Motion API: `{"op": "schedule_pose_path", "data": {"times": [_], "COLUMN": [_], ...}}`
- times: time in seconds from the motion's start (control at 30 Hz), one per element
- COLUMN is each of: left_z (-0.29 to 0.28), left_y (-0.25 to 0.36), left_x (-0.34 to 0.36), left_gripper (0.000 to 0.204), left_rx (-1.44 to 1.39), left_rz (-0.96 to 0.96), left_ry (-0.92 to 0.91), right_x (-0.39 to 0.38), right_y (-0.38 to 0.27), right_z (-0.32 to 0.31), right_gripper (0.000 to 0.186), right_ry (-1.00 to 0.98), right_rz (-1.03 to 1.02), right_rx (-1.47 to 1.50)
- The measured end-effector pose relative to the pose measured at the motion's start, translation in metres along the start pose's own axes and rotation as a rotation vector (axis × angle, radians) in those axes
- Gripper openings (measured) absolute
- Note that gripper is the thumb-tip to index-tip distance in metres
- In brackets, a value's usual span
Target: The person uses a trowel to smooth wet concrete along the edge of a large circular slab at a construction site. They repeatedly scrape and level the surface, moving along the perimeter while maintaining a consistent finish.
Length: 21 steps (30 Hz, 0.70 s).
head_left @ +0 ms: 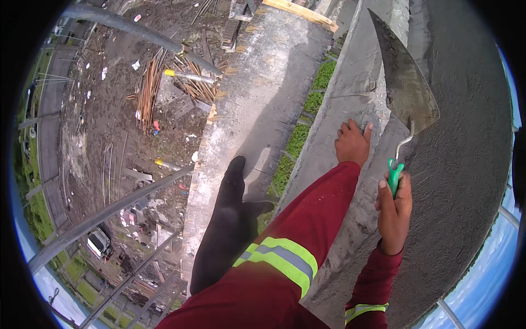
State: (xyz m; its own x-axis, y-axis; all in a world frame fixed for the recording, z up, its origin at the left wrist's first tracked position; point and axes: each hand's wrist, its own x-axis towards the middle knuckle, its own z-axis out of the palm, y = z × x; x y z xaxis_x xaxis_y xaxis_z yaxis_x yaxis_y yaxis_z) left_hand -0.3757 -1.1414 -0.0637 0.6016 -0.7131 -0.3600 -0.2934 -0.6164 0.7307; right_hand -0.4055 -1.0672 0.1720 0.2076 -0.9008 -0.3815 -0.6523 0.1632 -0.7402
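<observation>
My left hand (pixel 352 143) lies on the rough concrete ledge (pixel 343 88), fingers somewhat spread, with nothing visible in it. Lower and to the right, my right hand (pixel 393 214) grips a trowel (pixel 404 82) by its green handle; the broad, pointed metal blade, smeared with grey, angles upward over the ledge beside a wet-looking grey plastered surface (pixel 455 181). Both sleeves are dark red with reflective bands. A black boot (pixel 222 219) is on the pale, dusty board (pixel 268 55) to the left of the ledge.
A narrow gap shows grass (pixel 312 101) below, between board and ledge. Scaffold poles (pixel 120 208) run along the left above muddy ground far below, where piles of rods (pixel 150 88), scrap and a white vehicle (pixel 98 241) lie. A timber plank (pixel 298 11) crosses the board's far end.
</observation>
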Motion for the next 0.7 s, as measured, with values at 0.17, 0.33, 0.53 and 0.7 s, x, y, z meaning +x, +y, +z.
{"op": "schedule_pose_path", "data": {"times": [0.17, 0.33, 0.53, 0.7], "left_z": [-0.004, 0.006, 0.009, 0.014], "left_y": [0.01, 0.01, 0.002, -0.003], "left_x": [0.0, 0.003, 0.013, 0.021], "left_gripper": [0.068, 0.079, 0.088, 0.091], "left_rx": [0.093, 0.203, 0.278, 0.3], "left_rz": [0.003, 0.02, 0.094, 0.129], "left_ry": [-0.045, -0.015, 0.008, 0.028], "right_x": [-0.099, -0.145, -0.055, -0.056], "right_y": [0.176, 0.319, 0.394, 0.428], "right_z": [-0.034, 0.018, 0.051, 0.084], "right_gripper": [0.025, 0.042, 0.033, 0.027], "right_ry": [0.267, 0.185, 0.042, -0.086], "right_rz": [0.314, 0.478, 0.452, 0.316], "right_rx": [0.025, -0.088, -0.238, -0.292]}}
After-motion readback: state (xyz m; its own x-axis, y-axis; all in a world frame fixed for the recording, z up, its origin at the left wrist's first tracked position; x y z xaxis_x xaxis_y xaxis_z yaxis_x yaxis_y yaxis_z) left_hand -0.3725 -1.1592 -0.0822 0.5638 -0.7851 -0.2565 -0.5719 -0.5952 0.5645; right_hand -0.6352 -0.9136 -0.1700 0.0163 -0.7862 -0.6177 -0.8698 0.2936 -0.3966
